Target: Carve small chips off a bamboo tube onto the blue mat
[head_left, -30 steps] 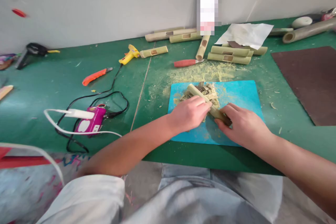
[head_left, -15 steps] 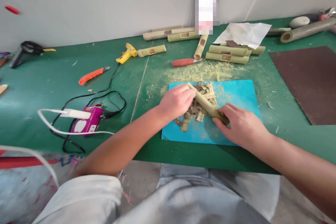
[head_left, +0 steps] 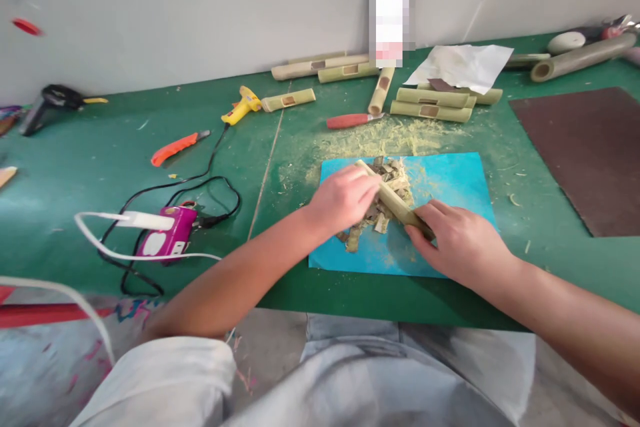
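Note:
A pale bamboo tube (head_left: 399, 205) lies at a slant over a blue sheet (head_left: 453, 180). Its near end is gripped by my right hand (head_left: 457, 240), thumb below and fingers over the top. My left hand (head_left: 345, 197) is closed, with its fingertips against the upper part of the tube; whatever is pinched in them is hidden. Under and beside the tube sits a heap of bamboo chips (head_left: 354, 238) and shavings, partly covered by my left hand.
Behind are a red-handled knife (head_left: 349, 121), several notched bamboo tubes (head_left: 431, 111) and white paper (head_left: 463, 65). A yellow glue gun (head_left: 243, 105), orange cutter (head_left: 175, 149) and purple power block (head_left: 170, 233) with cords lie left. A brown sheet (head_left: 575, 153) is at right.
My left hand has slid a little along the tube, rightward toward my right hand. The right hand keeps its grip, and the tube stays nearly in place.

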Demonstrator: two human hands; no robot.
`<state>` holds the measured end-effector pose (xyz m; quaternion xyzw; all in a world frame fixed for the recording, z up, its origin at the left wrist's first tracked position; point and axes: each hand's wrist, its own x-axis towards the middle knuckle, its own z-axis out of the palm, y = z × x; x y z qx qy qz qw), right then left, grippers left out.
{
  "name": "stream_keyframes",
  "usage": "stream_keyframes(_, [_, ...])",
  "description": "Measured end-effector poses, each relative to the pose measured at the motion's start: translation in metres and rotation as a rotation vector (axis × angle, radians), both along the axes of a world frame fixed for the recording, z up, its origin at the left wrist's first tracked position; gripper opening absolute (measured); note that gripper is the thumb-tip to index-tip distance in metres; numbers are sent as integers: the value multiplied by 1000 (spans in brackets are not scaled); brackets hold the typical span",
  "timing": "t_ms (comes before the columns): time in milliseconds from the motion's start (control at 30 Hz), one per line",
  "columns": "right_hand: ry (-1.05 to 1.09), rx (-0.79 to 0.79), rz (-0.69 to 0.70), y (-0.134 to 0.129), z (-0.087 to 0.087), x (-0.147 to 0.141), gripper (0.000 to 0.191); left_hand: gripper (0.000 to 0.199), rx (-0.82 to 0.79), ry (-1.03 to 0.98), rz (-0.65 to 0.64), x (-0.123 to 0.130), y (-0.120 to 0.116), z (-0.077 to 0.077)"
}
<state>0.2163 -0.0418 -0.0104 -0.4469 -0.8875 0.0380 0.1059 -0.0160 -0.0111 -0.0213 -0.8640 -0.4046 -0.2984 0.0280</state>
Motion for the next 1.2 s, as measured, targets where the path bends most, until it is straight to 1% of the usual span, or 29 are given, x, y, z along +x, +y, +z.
stream_keyframes(67, [-8,21,2,-1,1,0,31,23,-32,-19,-74,5,-4,-1])
stream_keyframes(133, [-21,34,-1,-2,2,0,31,21,-30,-51,-85,5,-4,-2])
stream_keyframes(300, [-27,86,-13,-4,2,1,28,19,3,-84,72,-15,9,-2])
stream_keyframes(433, [30,110,25,-4,-1,3,26,21,8,-50,104,-25,14,-1])
stream_keyframes(567, [27,97,2,-4,-2,2,28,22,5,-59,126,-22,13,-2])
stream_keyframes(633, [6,89,-17,-4,-2,1,28,22,5,-65,98,-16,8,-3])
stream_keyframes(700, [-3,76,-24,-4,-2,0,28,22,-5,-53,33,-9,2,-3])
stream_keyframes(800, [16,47,-6,-3,-2,0,27,23,-20,26,-54,-5,-3,-2])
stream_keyframes(867, [29,29,4,-3,-2,-1,27,24,0,59,-14,-11,-1,-1])
stream_keyframes(967, [41,9,-4,-4,-1,-1,26,26,44,46,110,-20,4,1])
stream_keyframes(1000, [47,2,-10,-4,-1,-1,26,25,46,43,116,-20,4,1])
stream_keyframes(1133, [62,-1,-16,-5,0,-3,24,24,38,73,-8,-13,0,-2])
stream_keyframes(1200, [53,8,-31,-5,0,-3,25,24,57,66,4,-11,0,-3])
